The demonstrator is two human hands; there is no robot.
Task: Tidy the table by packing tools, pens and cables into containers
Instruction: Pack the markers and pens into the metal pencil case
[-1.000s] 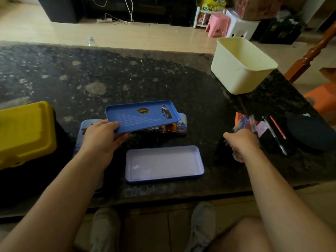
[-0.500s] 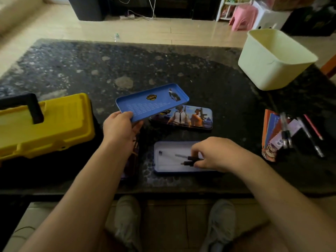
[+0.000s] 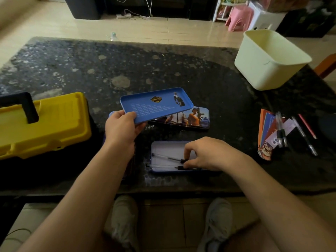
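1. The dark speckled surface (image 3: 163,70) stands on a pale tiled floor. A yellow toolbox (image 3: 54,120) is at the left, a cream tub (image 3: 269,60) far right, and loose pens (image 3: 303,135) to the right.
2. The badge and print on the blue lid (image 3: 156,104) are too small to read.
3. My left hand (image 3: 123,128) still grips that lid, raised. My right hand (image 3: 209,153), beside the loose pens a second ago, now pinches two pens (image 3: 167,158) in the near open tin (image 3: 169,148).

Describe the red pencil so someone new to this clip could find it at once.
Start at the cream tub at the far right of the table, then drop towards the near edge to the fanned cards and pens. The red pencil lies rightmost there; it alone is thin and red, beside clear-barrelled pens with dark caps.
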